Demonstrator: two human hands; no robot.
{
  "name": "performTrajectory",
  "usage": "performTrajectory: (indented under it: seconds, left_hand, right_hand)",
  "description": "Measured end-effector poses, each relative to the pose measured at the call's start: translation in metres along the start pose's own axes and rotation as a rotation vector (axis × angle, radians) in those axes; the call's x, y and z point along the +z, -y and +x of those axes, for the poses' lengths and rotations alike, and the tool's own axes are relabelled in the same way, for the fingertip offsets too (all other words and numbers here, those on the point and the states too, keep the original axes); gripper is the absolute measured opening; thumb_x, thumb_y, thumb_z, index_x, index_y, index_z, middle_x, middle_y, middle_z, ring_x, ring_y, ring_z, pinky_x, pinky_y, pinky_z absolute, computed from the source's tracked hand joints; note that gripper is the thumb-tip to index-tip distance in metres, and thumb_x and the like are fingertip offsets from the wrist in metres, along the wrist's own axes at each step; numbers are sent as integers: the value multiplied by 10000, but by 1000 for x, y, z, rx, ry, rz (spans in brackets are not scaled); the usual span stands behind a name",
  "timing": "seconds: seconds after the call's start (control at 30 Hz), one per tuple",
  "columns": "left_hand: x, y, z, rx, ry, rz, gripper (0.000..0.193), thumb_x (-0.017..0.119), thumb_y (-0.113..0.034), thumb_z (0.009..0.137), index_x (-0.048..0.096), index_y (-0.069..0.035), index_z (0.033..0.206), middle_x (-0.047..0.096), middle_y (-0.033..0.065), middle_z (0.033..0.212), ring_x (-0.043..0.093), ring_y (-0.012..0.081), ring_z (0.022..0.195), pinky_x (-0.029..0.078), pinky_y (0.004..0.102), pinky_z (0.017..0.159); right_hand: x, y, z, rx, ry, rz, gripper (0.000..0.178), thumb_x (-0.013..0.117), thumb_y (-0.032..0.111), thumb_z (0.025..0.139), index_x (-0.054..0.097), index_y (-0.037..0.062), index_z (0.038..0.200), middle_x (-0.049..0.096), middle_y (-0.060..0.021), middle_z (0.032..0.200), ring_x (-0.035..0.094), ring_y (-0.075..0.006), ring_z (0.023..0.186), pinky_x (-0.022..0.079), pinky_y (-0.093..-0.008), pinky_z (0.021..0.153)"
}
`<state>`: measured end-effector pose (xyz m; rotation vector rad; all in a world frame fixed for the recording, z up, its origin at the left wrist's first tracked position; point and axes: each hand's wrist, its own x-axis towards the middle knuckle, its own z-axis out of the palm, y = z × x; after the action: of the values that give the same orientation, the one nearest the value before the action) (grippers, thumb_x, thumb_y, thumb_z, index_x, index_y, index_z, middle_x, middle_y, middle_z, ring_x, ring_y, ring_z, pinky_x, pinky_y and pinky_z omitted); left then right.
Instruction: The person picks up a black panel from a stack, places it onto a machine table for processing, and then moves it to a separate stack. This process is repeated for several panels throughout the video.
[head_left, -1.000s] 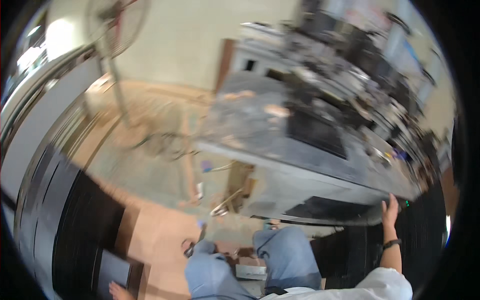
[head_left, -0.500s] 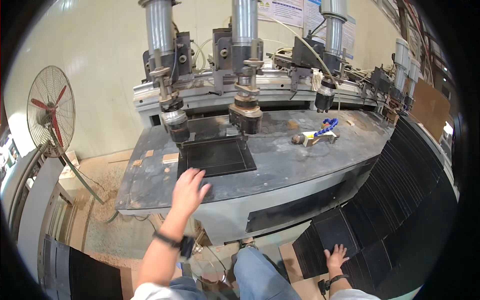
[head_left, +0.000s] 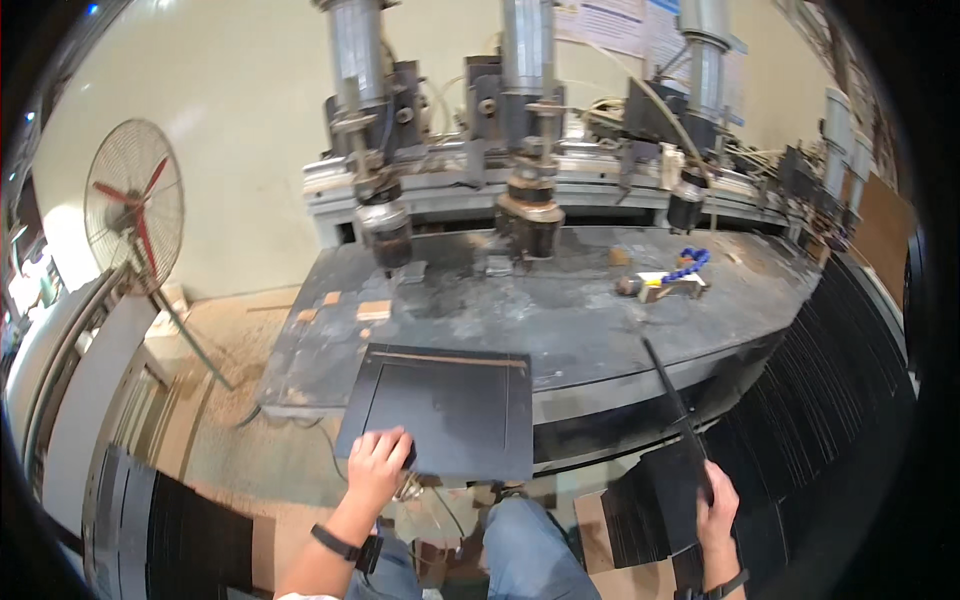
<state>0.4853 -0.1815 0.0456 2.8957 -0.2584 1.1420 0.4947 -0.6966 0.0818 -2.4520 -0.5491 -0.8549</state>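
My left hand is closed over the near left edge of a black rectangular panel with grooved lines on its face. That panel's far part lies over the worktable, while its near part sticks out past the front edge. On the right, my right hand grips a second black panel, seen almost edge-on and tilted, lifted above the stacked panels. Two spindle heads, a left one and a right one, hang over the table beyond the first panel.
The grey worktable carries wood offcuts and a small fixture with a blue segmented hose. Stacks of black panels fill the right side; more panels stand lower left. A fan is at far left.
The first panel has come toward me from under the spindle heads, with my left hand now closed on it. My right hand has raised a panel from the stack.
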Motion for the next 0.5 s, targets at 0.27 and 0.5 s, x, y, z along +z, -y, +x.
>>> performTrajectory:
  seconds: [0.27,0.5]
  left_hand:
    - [-138,-6,-205,-342,142,166,438,646,-38,636,642,-93,1071,627,32,1017,561,245,865,451,370,770]
    - [-96,27,-378,-974,338,84,469,638,-15,650,601,-98,1109,616,99,1066,570,304,993,480,400,849]
  right_hand:
    - [166,94,194,-653,77,5,422,559,-16,724,610,95,1128,654,-94,1085,625,-291,1004,503,-398,900]
    - [266,109,264,-494,551,2,425,605,219,832,567,42,1217,540,-166,1287,483,-328,1216,377,-407,1037]
